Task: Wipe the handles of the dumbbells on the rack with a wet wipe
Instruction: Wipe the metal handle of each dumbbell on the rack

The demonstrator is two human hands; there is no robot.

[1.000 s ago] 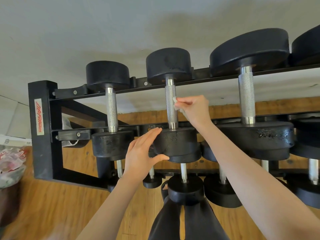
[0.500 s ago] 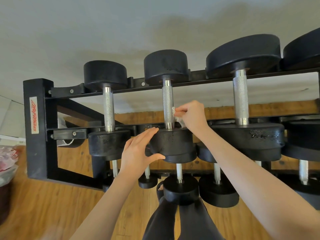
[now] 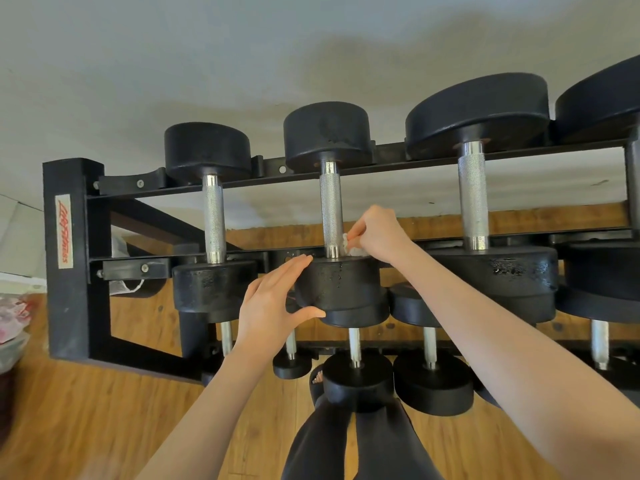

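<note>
Black dumbbells with knurled steel handles lie across the top tier of a black rack (image 3: 71, 258). My right hand (image 3: 379, 233) pinches a small white wet wipe (image 3: 350, 245) against the near end of the middle dumbbell's handle (image 3: 330, 209), just above its near head (image 3: 341, 282). My left hand (image 3: 273, 306) rests on that near head, fingers straight along its left side and thumb under its front edge. The left dumbbell's handle (image 3: 213, 220) and the larger right dumbbell's handle (image 3: 472, 199) stand bare.
A lower tier holds several smaller dumbbells (image 3: 356, 379) close to my legs (image 3: 346, 445). The floor is wood (image 3: 86, 420). A grey wall (image 3: 242, 57) runs behind the rack. A bin with a crumpled bag (image 3: 10, 327) sits at the left edge.
My right hand has slid the wipe down the middle handle from its middle to its near end. My left hand has stayed on the near head.
</note>
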